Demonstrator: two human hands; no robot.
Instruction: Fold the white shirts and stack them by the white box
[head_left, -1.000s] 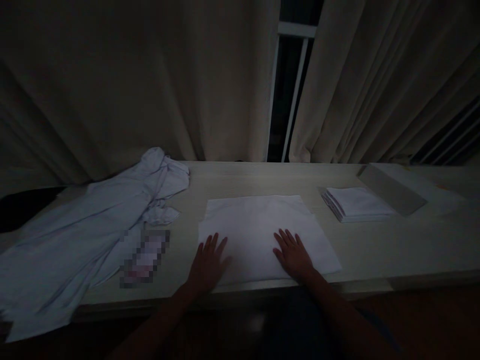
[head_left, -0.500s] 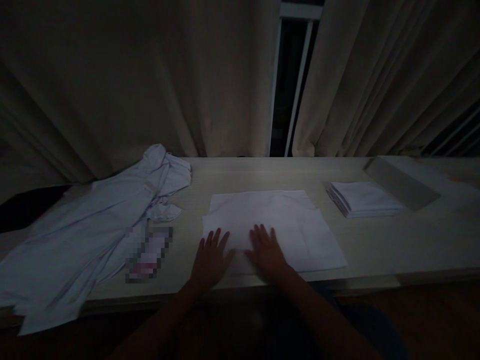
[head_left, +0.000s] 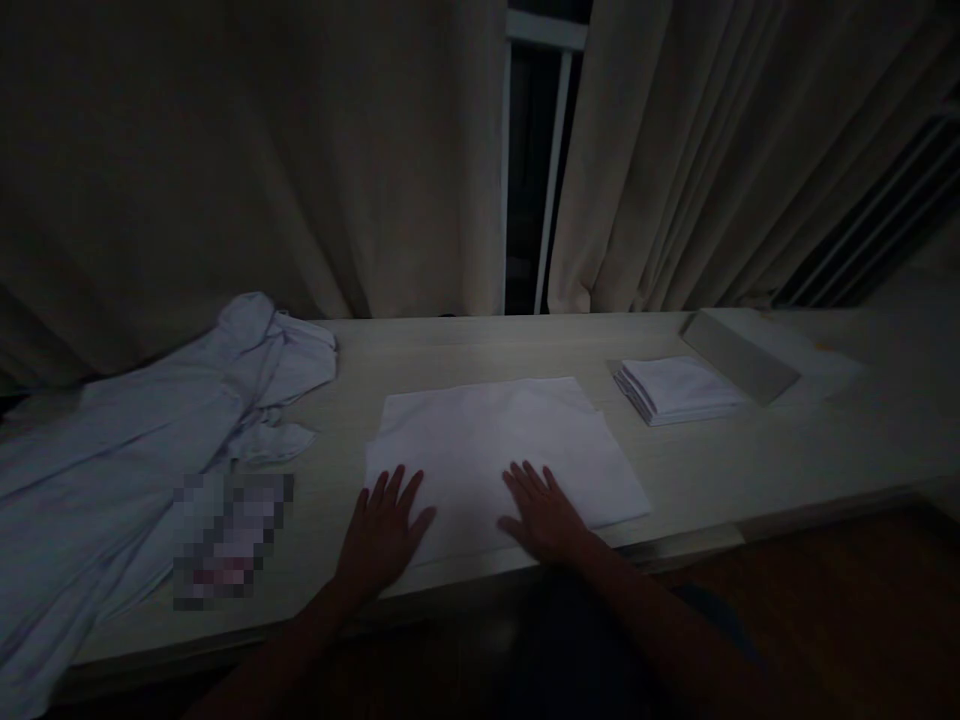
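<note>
A white folded cloth (head_left: 495, 440) lies flat on the pale wooden table (head_left: 480, 345) in front of me. My left hand (head_left: 382, 530) rests flat, fingers spread, on the cloth's near left corner. My right hand (head_left: 544, 510) lies flat on the cloth's near edge, near its middle, fingers apart. Neither hand grips anything. The room is dim.
A crumpled pale blue garment (head_left: 142, 440) sprawls over the table's left end, next to a blurred small item (head_left: 225, 535). A stack of folded white cloths (head_left: 675, 388) sits at the right, beside a grey wedge-shaped object (head_left: 739, 350). Curtains (head_left: 300, 160) hang behind.
My right hand slid left along the cloth's near edge, then a little back to the right. The view has turned, so everything sits further left in the picture.
</note>
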